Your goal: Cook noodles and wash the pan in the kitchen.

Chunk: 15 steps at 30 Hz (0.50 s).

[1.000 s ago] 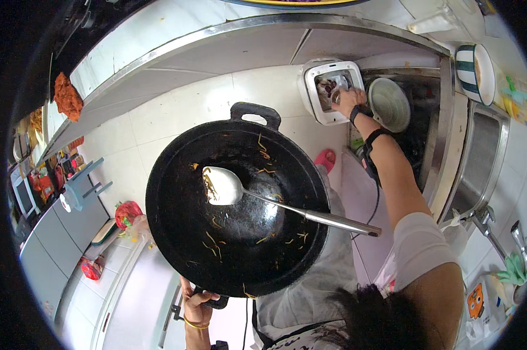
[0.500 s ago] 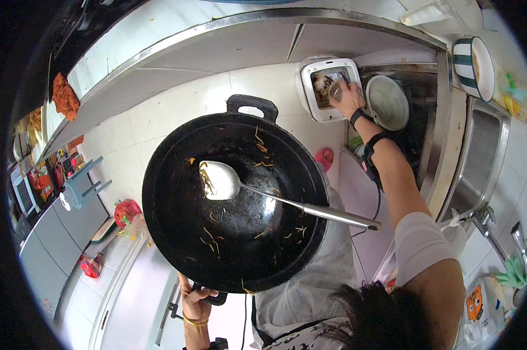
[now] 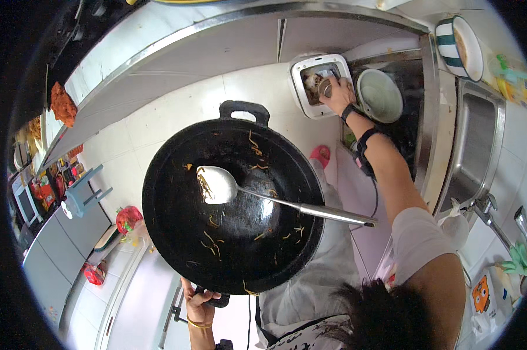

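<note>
My left hand (image 3: 200, 306) grips the near handle of a large black wok (image 3: 228, 251), which has food scraps stuck inside and a far handle sticking out. A steel spatula (image 3: 217, 185) lies across the wok, its handle over the right rim. At upper right, my right hand (image 3: 340, 98) is closed on a small round metal piece (image 3: 325, 87), apparently a strainer, held in the mouth of a white bin (image 3: 299, 92) with scraps inside; its details are hidden by my fingers. Beside that hand sits a pale round basin (image 3: 385, 96).
A counter edge (image 3: 217, 17) curves along the top. A steel sink (image 3: 470, 134), faucet (image 3: 485, 213) and striped bowl (image 3: 459, 46) are at right. At left stand a blue rack (image 3: 85, 195) and red bags (image 3: 129, 220). A pink slipper (image 3: 320, 156) shows beside the wok.
The view has shifted slightly, moving the bin, bowl and counter up-left in the picture. My right hand stays at the bin with the metal piece; my left still grips the wok.
</note>
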Tool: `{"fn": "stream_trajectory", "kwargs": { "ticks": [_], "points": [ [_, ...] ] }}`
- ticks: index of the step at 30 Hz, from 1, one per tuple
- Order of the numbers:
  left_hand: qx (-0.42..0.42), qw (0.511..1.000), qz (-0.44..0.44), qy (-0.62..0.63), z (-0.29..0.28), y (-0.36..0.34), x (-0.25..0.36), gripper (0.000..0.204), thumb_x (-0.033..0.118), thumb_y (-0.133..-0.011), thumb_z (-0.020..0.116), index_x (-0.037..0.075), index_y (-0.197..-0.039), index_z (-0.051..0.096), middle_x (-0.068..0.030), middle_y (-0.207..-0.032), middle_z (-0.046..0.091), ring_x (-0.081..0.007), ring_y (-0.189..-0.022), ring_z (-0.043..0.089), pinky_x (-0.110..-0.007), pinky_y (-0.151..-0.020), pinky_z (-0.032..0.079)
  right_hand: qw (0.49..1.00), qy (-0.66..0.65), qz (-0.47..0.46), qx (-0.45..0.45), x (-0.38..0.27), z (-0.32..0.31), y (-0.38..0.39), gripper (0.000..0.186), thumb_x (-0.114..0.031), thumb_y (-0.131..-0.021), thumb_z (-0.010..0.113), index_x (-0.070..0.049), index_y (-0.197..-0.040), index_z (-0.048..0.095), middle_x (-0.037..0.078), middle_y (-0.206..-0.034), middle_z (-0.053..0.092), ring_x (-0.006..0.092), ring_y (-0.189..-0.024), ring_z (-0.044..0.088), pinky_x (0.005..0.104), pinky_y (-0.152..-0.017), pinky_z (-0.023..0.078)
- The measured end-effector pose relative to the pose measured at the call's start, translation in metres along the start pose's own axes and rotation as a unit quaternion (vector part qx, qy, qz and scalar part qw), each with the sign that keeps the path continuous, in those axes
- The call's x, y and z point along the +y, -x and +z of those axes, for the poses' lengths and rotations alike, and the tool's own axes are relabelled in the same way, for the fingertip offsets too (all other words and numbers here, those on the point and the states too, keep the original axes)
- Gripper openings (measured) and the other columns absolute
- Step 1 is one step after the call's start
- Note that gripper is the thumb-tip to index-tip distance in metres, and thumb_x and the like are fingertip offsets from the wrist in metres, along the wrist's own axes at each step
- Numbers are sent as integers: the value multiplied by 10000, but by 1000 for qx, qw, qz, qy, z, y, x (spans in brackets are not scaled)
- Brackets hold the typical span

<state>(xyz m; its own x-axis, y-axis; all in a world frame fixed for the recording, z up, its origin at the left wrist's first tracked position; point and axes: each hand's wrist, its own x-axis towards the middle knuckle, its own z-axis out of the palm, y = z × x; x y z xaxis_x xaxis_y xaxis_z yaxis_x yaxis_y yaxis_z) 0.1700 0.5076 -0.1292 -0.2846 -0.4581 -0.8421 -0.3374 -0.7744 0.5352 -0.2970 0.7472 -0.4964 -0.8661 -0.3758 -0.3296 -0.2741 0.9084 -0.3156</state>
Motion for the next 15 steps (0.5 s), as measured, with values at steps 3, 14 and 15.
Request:
{"fn": "stream_trajectory", "kwargs": {
  "ticks": [3,14,15],
  "points": [
    [-22,1000,3,-11,5,7,5,892,-149,-590,449,97,-1430,274,-137,-1060,615,-243,-636,641,-308,-603,564,966,-235,-28,105,-6,-30,7,682,-187,-676,766,-35,-1218,380,212,-1111,434,379,-1047,464,447,-912,398],
    [-176,980,21,-91,-21,57,73,900,-138,-580,429,113,-1434,293,-135,-1243,549,-257,-766,659,-313,-620,573,898,-367,-124,209,-86,-243,206,870,-109,-653,767,-13,-1350,255,201,-1284,408,320,-1242,413,386,-1058,330],
    [-183,978,19,-100,-19,60,84,904,-137,-577,432,113,-1434,294,-136,-1234,556,-256,-772,660,-316,-622,574,894,-373,-117,217,-88,-269,230,901,-113,-657,766,-16,-1378,236,200,-1319,387,316,-1265,397,382,-1074,316]
  ]
}}
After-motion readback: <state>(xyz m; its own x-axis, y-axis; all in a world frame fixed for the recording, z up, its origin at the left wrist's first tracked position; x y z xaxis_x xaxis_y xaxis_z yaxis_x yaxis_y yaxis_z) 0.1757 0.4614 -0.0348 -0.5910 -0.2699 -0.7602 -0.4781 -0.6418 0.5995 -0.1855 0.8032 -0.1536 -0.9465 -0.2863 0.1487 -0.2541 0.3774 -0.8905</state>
